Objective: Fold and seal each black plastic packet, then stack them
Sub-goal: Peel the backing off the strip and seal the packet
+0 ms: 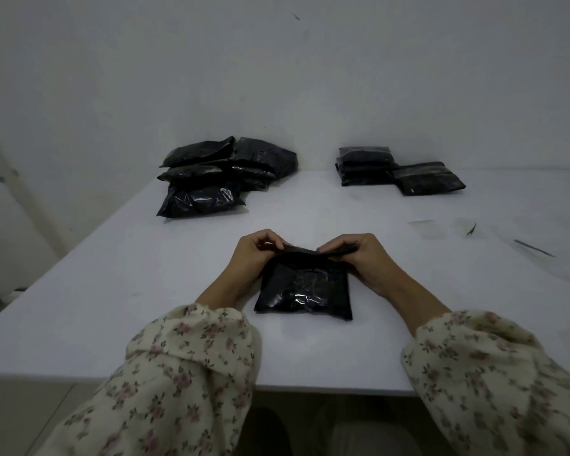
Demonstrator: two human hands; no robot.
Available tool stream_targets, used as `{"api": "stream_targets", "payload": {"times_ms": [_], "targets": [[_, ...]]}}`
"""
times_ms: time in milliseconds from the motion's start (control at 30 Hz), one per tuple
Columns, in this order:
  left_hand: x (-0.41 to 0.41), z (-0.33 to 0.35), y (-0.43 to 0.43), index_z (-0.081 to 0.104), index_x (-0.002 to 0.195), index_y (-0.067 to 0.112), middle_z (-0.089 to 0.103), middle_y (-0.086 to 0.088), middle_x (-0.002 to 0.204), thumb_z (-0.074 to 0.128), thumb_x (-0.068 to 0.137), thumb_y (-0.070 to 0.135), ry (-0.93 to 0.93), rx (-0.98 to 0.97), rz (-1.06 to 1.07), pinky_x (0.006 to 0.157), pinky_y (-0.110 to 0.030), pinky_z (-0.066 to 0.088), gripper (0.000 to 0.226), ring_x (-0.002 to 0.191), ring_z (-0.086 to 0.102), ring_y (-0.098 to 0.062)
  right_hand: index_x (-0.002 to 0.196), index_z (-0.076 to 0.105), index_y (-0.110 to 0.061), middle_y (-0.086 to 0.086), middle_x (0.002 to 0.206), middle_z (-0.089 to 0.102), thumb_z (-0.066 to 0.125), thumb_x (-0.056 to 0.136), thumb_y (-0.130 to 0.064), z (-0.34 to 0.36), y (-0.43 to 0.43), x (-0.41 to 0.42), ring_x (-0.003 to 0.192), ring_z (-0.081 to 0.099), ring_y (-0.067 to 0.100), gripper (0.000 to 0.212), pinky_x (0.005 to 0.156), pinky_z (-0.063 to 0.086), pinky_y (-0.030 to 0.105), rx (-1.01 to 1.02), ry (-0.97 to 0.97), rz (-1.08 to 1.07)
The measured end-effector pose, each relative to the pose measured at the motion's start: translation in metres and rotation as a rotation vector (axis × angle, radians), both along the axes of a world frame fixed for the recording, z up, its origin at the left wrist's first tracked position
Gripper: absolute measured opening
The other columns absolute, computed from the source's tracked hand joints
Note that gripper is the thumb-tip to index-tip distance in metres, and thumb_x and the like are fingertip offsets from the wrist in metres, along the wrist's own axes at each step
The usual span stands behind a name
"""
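The wide white flat-topped desk point(112, 291) runs from its near edge, just beyond the floral cream sleeves point(191, 366), back to a bare white wall point(310, 77). Toward the far left corner lies a loose heap of glossy black plastic packets point(224, 176), tilted over one another. Near the far edge to the right is a squared stack of folded black packets point(366, 166), with one flat folded packet point(428, 179) touching its right side. Bare desk separates both groups from the near middle, where the single black plastic packet point(305, 287) lies flat. The left hand point(257, 255) and right hand point(359, 258) each pinch its far flap, fingers curled over the fold. By the right edge lie a thin dark strip point(533, 248) and a small dark scrap point(471, 229), well apart from the hands.
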State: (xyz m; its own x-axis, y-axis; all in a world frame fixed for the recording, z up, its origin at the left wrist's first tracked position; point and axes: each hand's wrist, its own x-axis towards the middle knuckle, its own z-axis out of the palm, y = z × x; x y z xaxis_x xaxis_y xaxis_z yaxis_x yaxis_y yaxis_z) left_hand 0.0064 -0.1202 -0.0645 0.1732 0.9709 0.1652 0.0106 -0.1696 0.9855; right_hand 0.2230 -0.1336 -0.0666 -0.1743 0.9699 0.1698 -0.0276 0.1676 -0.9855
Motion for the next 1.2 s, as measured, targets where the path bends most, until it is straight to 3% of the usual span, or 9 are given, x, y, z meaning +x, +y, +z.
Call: {"api": "stream_targets", "payload": {"times_ms": [67, 167, 300, 400, 567, 767, 900, 1033, 1200], "targets": [[-0.007, 0.000, 0.000, 0.064, 0.082, 0.020, 0.071, -0.003, 0.091, 0.060, 0.072, -0.019, 0.188, 0.110, 0.022, 0.085, -0.029, 0.052, 0.041, 0.091, 0.066, -0.014, 0.069, 0.075, -0.014, 0.008, 0.078, 0.072, 0.057, 0.070, 0.026, -0.004, 0.001, -0.003, 0.078, 0.068, 0.018, 0.044, 0.073, 0.052, 0.023, 0.086, -0.088, -0.041], [-0.008, 0.017, -0.008, 0.065, 0.104, 0.030, 0.068, 0.012, 0.107, 0.054, 0.072, -0.008, 0.634, 0.360, -0.046, 0.090, -0.013, 0.039, 0.051, 0.105, 0.057, -0.003, 0.073, 0.073, -0.008, 0.007, 0.080, 0.071, 0.054, 0.067, 0.028, -0.004, -0.001, -0.008, 0.078, 0.068, 0.013, 0.041, 0.074, 0.051, 0.021, 0.194, -0.192, -0.096], [0.013, 0.024, -0.024, 0.062, 0.120, 0.025, 0.062, 0.003, 0.117, 0.052, 0.081, 0.024, 1.015, 0.552, -0.130, 0.094, -0.030, 0.039, 0.041, 0.107, 0.053, -0.014, 0.074, 0.072, -0.009, 0.004, 0.080, 0.070, 0.046, 0.062, 0.027, -0.002, -0.006, -0.010, 0.077, 0.066, 0.012, 0.046, 0.074, 0.051, 0.022, 0.284, -0.260, -0.154], [0.023, 0.009, -0.032, 0.056, 0.126, 0.020, 0.057, -0.001, 0.117, 0.054, 0.092, 0.025, 1.029, 0.605, -0.035, 0.092, -0.031, 0.038, 0.034, 0.107, 0.050, -0.019, 0.074, 0.072, -0.014, 0.002, 0.081, 0.069, 0.048, 0.065, 0.022, -0.004, -0.009, -0.008, 0.082, 0.063, 0.016, 0.044, 0.077, 0.048, 0.026, 0.308, -0.360, -0.221], [0.032, 0.006, -0.040, 0.048, 0.136, 0.027, 0.053, -0.001, 0.116, 0.044, 0.098, 0.028, 1.168, 0.642, 0.065, 0.080, -0.027, 0.038, 0.038, 0.108, 0.048, -0.019, 0.082, 0.075, -0.014, -0.004, 0.082, 0.061, 0.055, 0.075, -0.008, -0.005, -0.026, -0.008, 0.083, 0.051, 0.016, 0.022, 0.077, 0.036, 0.028, 0.607, -0.790, -0.410], [0.046, 0.007, -0.061, 0.045, 0.138, 0.036, 0.047, 0.000, 0.117, 0.037, 0.101, 0.030, 1.278, 0.604, 0.079, 0.066, -0.027, 0.034, 0.038, 0.108, 0.042, -0.018, 0.097, 0.075, -0.012, 0.005, 0.086, 0.071, 0.042, 0.081, -0.018, -0.006, -0.069, 0.000, 0.081, 0.062, 0.024, 0.037, 0.071, 0.049, 0.032, 0.566, -0.971, -0.444], [0.065, 0.003, -0.088, 0.042, 0.140, 0.040, 0.044, -0.003, 0.114, 0.035, 0.101, 0.041, 1.213, 0.596, 0.028, 0.075, -0.028, 0.037, 0.040, 0.108, 0.040, -0.019, 0.103, 0.073, -0.007, 0.009, 0.100, 0.071, 0.053, 0.087, -0.003, -0.003, -0.095, 0.018, 0.090, 0.064, 0.024, 0.026, 0.084, 0.051, 0.033, 0.456, -0.864, -0.461], [0.087, 0.003, -0.114, 0.036, 0.143, 0.042, 0.043, -0.006, 0.117, 0.032, 0.100, 0.044, 1.230, 0.636, -0.045, 0.088, -0.029, 0.034, 0.042, 0.109, 0.039, -0.022, 0.089, 0.073, -0.007, 0.006, 0.091, 0.064, 0.058, 0.083, 0.000, 0.007, -0.122, 0.044, 0.084, 0.057, 0.015, 0.018, 0.072, 0.041, 0.011, 0.321, -0.776, -0.479], [0.115, 0.004, -0.144, 0.030, 0.143, 0.046, 0.041, -0.007, 0.116, 0.028, 0.101, 0.045, 1.239, 0.695, -0.131, 0.091, -0.033, 0.035, 0.043, 0.106, 0.039, -0.023, 0.078, 0.069, -0.012, -0.002, 0.078, 0.064, 0.061, 0.084, -0.003, 0.008, -0.163, 0.080, 0.075, 0.057, 0.008, 0.013, 0.068, 0.044, 0.012, 0.259, -0.672, -0.491]]}}
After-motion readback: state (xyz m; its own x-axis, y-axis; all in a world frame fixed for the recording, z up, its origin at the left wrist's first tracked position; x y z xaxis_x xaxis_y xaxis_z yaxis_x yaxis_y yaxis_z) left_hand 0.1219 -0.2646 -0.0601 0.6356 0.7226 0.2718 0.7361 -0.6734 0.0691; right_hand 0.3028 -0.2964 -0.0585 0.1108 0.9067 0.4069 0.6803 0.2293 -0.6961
